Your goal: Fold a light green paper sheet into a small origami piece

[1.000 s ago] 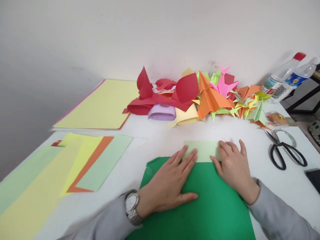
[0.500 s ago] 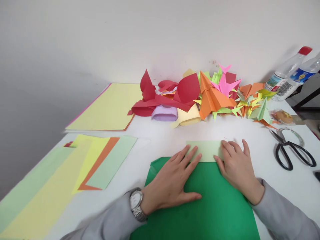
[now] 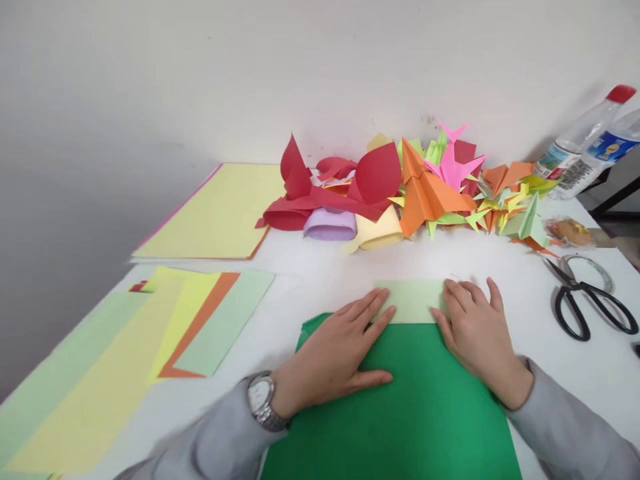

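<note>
A pale green paper strip (image 3: 413, 301), smooth and rectangular, lay on the white bench (image 3: 330, 277), along the far edge of a dark green sheet (image 3: 425, 413). The left hand (image 3: 333, 360) and right hand (image 3: 475, 337) pressed on its ends. Each grip was released, fingers spread flat and grasping nothing.

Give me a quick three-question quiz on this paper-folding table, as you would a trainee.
1. True or false: the left hand lies flat on the dark green sheet.
2. What lies to the right of the right hand? A. scissors B. stapler C. glue stick
3. Fill in: the fingertips of both hands rest on a ___ green strip.
Key: 1 true; 2 A; 3 pale.
</note>
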